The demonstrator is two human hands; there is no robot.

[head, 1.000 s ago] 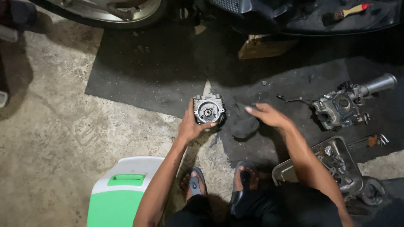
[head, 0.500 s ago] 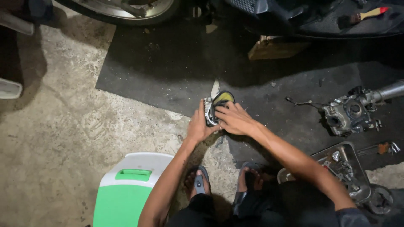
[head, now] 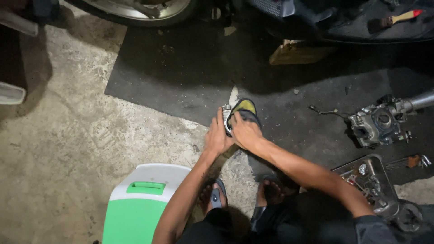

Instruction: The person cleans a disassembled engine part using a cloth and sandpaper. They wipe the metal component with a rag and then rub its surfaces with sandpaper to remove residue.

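Observation:
My left hand [head: 217, 136] grips a small metal engine part [head: 225, 114] from its left side, held just above the dark floor mat [head: 181, 77]. My right hand [head: 245, 131] presses a dark rag with a yellow patch [head: 243, 110] against the face of that part, covering most of it. Only the part's left edge shows between my fingers. Both forearms reach forward from my squatting body, and my feet in sandals [head: 216, 195] are below.
A green and white plastic container [head: 140, 203] stands at lower left. A metal carburettor-like assembly [head: 379, 124] lies on the mat at right, above a metal tray of small parts [head: 368, 178]. A wheel [head: 135, 9], a wooden block [head: 296, 53] and a paintbrush [head: 393, 19] lie beyond.
A second ago my right hand was on the rag lying beside the part. It then brought the rag onto the part's face and now presses it there. My left hand kept its hold.

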